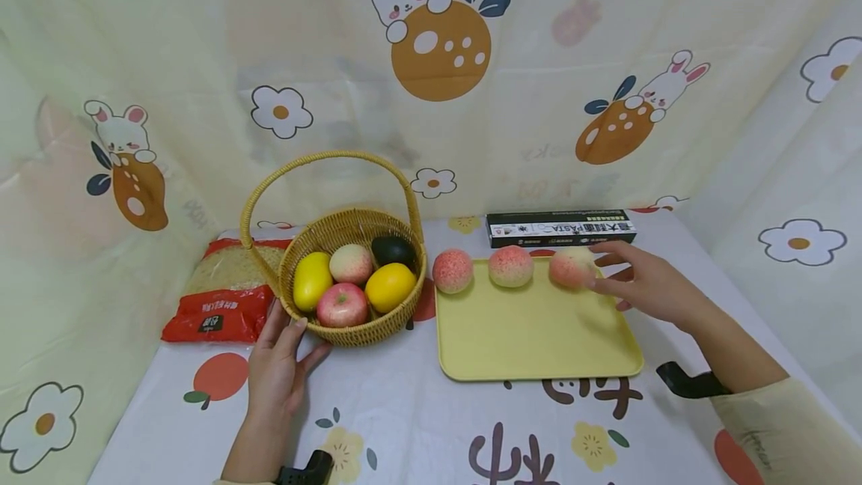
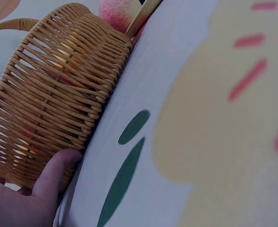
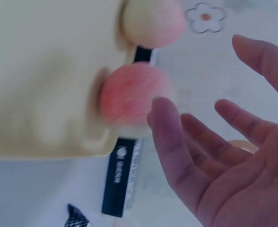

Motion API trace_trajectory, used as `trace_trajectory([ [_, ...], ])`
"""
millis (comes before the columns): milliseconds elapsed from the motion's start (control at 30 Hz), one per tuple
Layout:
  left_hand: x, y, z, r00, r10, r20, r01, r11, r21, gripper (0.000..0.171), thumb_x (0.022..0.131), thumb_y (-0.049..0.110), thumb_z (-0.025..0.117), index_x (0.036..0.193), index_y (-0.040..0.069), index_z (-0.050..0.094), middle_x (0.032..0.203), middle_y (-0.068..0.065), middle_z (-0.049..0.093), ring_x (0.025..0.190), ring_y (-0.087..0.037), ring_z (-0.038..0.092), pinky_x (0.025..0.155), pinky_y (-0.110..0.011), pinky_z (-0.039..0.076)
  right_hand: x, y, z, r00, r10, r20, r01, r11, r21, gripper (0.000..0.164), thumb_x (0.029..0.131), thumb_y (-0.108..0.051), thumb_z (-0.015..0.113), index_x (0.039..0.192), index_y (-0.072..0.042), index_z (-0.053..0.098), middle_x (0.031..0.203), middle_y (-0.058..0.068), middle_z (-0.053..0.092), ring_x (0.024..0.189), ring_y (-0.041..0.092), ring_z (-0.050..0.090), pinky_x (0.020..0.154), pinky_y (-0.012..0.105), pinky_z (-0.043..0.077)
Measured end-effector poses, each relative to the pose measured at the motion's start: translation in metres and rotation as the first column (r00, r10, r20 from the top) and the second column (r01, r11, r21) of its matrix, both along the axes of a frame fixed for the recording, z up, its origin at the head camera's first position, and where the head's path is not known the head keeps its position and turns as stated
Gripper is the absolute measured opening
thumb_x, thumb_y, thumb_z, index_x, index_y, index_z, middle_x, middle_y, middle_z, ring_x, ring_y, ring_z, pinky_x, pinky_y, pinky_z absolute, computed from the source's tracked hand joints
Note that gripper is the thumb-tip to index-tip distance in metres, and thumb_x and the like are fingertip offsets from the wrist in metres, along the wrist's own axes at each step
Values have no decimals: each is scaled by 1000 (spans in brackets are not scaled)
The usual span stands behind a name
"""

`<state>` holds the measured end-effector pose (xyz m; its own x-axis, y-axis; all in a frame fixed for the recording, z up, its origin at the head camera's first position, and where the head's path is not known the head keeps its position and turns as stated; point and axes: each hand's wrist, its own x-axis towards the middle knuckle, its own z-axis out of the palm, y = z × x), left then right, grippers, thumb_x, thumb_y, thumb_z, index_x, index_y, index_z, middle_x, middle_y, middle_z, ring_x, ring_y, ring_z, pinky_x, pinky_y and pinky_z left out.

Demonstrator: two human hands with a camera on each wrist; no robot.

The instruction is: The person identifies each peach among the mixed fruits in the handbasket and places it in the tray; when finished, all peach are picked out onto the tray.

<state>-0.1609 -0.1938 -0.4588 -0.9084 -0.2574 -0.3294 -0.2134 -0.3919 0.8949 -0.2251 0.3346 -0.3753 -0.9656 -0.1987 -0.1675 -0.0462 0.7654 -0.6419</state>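
Note:
My left hand (image 1: 277,365) rests against the lower left side of a wicker basket (image 1: 364,334), fingers extended along it. In the left wrist view, the thumb (image 2: 58,172) lies on the weave of the basket. Inside are a red apple (image 1: 342,305), a peach (image 1: 351,264), two yellow fruits (image 1: 313,281) and a dark green fruit (image 1: 393,251). On the right, my right hand (image 1: 646,283) has its fingers spread beside a peach (image 1: 571,268) at the back of a yellow tray (image 1: 539,335). Two more peaches (image 1: 510,266) line the same edge.
Behind the tray lies a black pasta box (image 1: 560,229). A red-and-clear bag (image 1: 225,294) of grain-like food stands left of the basket. A patterned cloth (image 1: 417,410) covers the table, and printed curtains (image 1: 323,58) hang at the back and sides.

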Motion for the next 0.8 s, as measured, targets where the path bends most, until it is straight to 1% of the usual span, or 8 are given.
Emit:
trace_trajectory([
  [100, 0, 0, 0, 1000, 1, -1, -1, 1000, 2, 59, 110, 27, 57, 157, 57, 37, 174, 18, 26, 156, -19, 38, 97, -46, 62, 12, -5, 6, 1000, 0, 4, 0, 999, -33, 70, 100, -44, 72, 154, -7, 45, 147, 26, 58, 118, 39, 68, 74, 33, 66],
  [233, -1, 1, -1, 1000, 0, -3, 0, 1000, 4, 59, 110, 26, 57, 157, 57, 37, 174, 18, 27, 156, -19, 39, 98, -46, 61, 23, -17, 11, 1000, 4, -16, -6, 995, -103, 48, 101, -36, 72, 136, -5, 59, 113, 17, 71, 91, 23, 70, 67, 29, 62],
  [300, -1, 1, -2, 1000, 0, -4, 0, 1000, 3, 60, 110, 26, 57, 157, 57, 37, 174, 18, 27, 156, -19, 39, 98, -47, 61, 26, -26, 16, 1000, 5, -30, -9, 989, -144, 34, 101, -30, 73, 120, -4, 64, 91, 10, 67, 75, 19, 64, 61, 29, 57],
  [367, -1, 2, -2, 1000, 2, -6, -2, 1000, 1, 60, 110, 25, 57, 158, 56, 37, 174, 18, 26, 156, -19, 38, 98, -48, 61, 26, -38, 22, 999, 3, -53, -12, 985, -174, 25, 100, -27, 74, 105, -4, 65, 82, 5, 60, 66, 18, 56, 56, 28, 50],
  [500, -1, 2, -1, 1000, 16, -3, -16, 1000, -4, 62, 110, 23, 57, 158, 55, 36, 174, 18, 27, 156, -19, 38, 96, -49, 61, 22, -70, 32, 988, 29, -151, -61, 976, -208, 22, 100, -20, 73, 88, -6, 61, 77, 3, 52, 66, 16, 48, 55, 28, 41],
  [600, -2, 2, -1, 1000, 27, 5, -27, 1000, -9, 62, 110, 24, 58, 158, 55, 36, 174, 18, 27, 157, -19, 37, 95, -49, 62, 13, -97, 36, 976, 67, -207, -115, 966, -232, 21, 98, -17, 74, 84, -8, 61, 75, 4, 52, 66, 15, 47, 55, 27, 40],
  [700, -2, 2, 0, 999, 36, 15, -36, 999, -10, 61, 109, 24, 59, 157, 57, 38, 174, 18, 28, 158, -20, 37, 94, -48, 62, 0, -127, 40, 972, 118, -201, -172, 946, -274, 15, 96, -16, 76, 90, -8, 64, 79, 6, 58, 69, 17, 54, 58, 27, 50],
  [800, -2, 2, 0, 999, 32, 20, -32, 999, -11, 61, 109, 25, 59, 157, 57, 38, 174, 18, 27, 158, -20, 37, 94, -47, 63, -14, -158, 43, 963, 199, -182, -243, 934, -263, 17, 94, -19, 79, 103, -10, 68, 92, 6, 68, 82, 20, 64, 70, 33, 60],
])
